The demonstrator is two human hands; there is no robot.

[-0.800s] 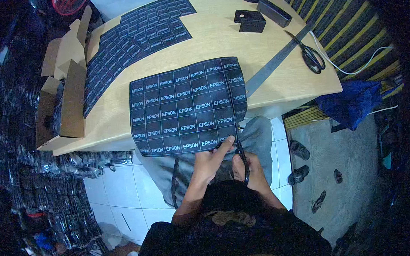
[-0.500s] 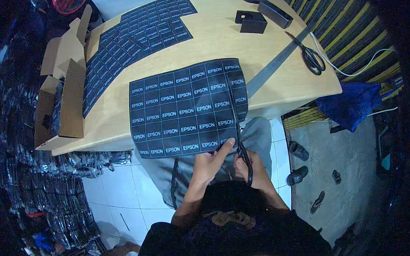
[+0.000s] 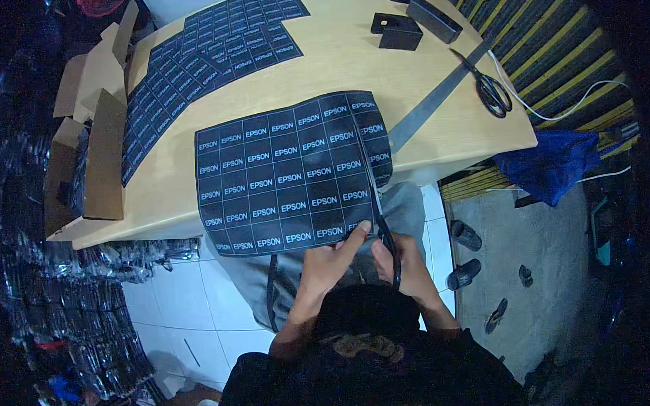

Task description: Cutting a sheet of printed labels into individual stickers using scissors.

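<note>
Black shirt (image 3: 431,367); grey trousers (image 3: 288,274)

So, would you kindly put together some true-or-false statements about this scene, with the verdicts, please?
1. The left hand grips the dark printed sheet near its lower edge. True.
2. A spare pair of scissors lies across the long metal strip on the table. True.
3. The right hand holds the long metal strip. False: it holds the cutting scissors, whose blades are at the sheet's right side.
4. The cardboard box stands shut at the table's right end. False: it is at the left end, with its flaps open.
5. More printed sheets lie toward the table's far left. True.
</note>
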